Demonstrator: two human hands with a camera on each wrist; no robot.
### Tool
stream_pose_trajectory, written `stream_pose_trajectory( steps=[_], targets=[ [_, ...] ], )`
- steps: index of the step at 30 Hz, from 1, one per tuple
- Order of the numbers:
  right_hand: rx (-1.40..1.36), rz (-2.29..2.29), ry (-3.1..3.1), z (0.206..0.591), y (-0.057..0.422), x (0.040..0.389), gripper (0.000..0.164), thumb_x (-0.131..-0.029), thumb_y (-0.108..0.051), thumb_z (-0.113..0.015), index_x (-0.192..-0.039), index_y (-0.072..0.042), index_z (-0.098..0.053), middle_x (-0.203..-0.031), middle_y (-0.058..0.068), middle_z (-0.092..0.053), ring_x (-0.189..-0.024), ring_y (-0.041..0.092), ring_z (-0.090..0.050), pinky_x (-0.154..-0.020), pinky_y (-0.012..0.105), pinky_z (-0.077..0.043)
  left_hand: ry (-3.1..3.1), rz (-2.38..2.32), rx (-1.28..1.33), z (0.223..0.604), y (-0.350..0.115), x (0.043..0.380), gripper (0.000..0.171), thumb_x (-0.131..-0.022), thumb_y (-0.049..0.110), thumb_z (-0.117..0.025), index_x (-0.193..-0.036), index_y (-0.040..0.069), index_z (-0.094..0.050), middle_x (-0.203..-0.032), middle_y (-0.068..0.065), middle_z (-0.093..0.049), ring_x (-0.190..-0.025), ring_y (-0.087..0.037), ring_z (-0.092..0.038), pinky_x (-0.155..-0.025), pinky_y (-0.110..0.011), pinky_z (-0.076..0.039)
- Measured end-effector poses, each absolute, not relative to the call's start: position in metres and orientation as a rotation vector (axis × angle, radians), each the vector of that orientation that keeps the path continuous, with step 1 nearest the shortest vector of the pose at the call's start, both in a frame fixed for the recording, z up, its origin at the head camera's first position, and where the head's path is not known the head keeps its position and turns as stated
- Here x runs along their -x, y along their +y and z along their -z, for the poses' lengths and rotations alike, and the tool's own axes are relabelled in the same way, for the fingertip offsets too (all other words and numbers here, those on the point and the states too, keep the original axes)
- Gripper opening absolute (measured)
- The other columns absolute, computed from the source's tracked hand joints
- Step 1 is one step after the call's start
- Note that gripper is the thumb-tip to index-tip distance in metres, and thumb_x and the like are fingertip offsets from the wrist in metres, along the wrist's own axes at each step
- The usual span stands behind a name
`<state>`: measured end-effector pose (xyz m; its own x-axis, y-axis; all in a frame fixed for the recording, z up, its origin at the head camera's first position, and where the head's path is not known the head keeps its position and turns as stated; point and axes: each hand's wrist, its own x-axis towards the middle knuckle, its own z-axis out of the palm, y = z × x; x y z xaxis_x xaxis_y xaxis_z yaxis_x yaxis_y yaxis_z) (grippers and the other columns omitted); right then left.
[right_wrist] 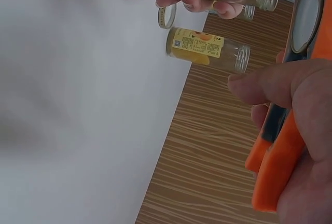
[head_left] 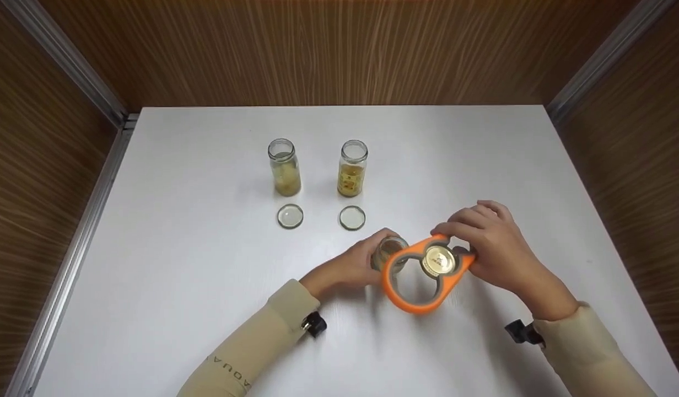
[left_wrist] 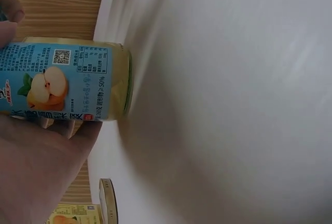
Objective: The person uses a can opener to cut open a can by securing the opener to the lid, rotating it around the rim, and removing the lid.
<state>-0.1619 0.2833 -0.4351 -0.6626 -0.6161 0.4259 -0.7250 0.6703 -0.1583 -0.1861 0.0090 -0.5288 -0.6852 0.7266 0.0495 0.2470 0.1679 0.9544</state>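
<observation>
My left hand (head_left: 350, 266) grips a glass jar (left_wrist: 62, 81) with a blue pear label and pale contents. No lid covers its threaded mouth in the right wrist view. Above and to the right of it, my right hand (head_left: 496, 251) holds an orange and grey jar opener (head_left: 411, 307) by its handle end. A gold lid (head_left: 440, 260) sits in the opener's smaller ring, off the jar. The opener's large ring partly hides the jar in the head view.
Farther back stand two uncapped glass jars, one with cloudy pale contents (head_left: 287, 177) and one with a yellow label (head_left: 350, 180). A loose lid lies in front of each, one on the left (head_left: 290, 216) and one on the right (head_left: 352, 218). Wood-grain panels (head_left: 339, 55) enclose the white table (head_left: 179, 231).
</observation>
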Motion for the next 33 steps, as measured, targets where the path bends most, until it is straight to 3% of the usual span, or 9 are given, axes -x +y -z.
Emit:
stream_pose_trajectory(
  steps=[6, 10, 24, 33],
  targets=[
    [-1.027, -0.484, -2.56, 0.438, 0.287, 0.158, 0.06, -0.062, 0.018, -0.072, -0.104, -0.025, -0.074, -0.095, -0.004, -0.067, -0.093, 0.022, -0.061, -0.099, 0.062, -0.037, 2.057, -1.47, -0.882, 0.525, 0.013, 0.194, 0.059, -0.082, 0.032, -0.08, -0.131, 0.03, -0.049, -0.124, 0.01, -0.059, -0.118, -0.008, -0.053, -0.104, -0.031, -0.042],
    [-1.012, -0.495, -2.571, 0.439, 0.287, 0.156, 0.06, -0.063, 0.018, -0.067, -0.104, -0.026, -0.074, -0.095, -0.004, -0.066, -0.092, 0.022, -0.06, -0.1, 0.062, -0.036, 2.082, -1.487, -0.858, 0.524, 0.017, 0.198, 0.061, -0.081, 0.026, -0.081, -0.132, 0.029, -0.049, -0.124, 0.01, -0.06, -0.119, -0.007, -0.054, -0.105, -0.032, -0.041],
    [-1.008, -0.449, -2.564, 0.442, 0.286, 0.15, 0.06, -0.061, 0.015, -0.08, -0.105, -0.024, -0.075, -0.096, -0.004, -0.067, -0.094, 0.02, -0.061, -0.099, 0.061, -0.038, 2.179, -1.466, -0.856, 0.523, 0.027, 0.216, 0.063, -0.077, 0.021, -0.085, -0.132, 0.019, -0.055, -0.125, 0.003, -0.06, -0.119, -0.01, -0.053, -0.106, -0.03, -0.042],
    [-0.996, -0.447, -2.581, 0.441, 0.284, 0.148, 0.059, -0.062, 0.014, -0.079, -0.106, -0.025, -0.074, -0.095, -0.004, -0.067, -0.093, 0.021, -0.061, -0.099, 0.062, -0.038, 2.21, -1.48, -0.805, 0.522, 0.03, 0.218, 0.064, -0.076, 0.015, -0.083, -0.134, 0.019, -0.056, -0.125, 0.003, -0.062, -0.119, -0.01, -0.055, -0.104, -0.028, -0.043]
  ],
)
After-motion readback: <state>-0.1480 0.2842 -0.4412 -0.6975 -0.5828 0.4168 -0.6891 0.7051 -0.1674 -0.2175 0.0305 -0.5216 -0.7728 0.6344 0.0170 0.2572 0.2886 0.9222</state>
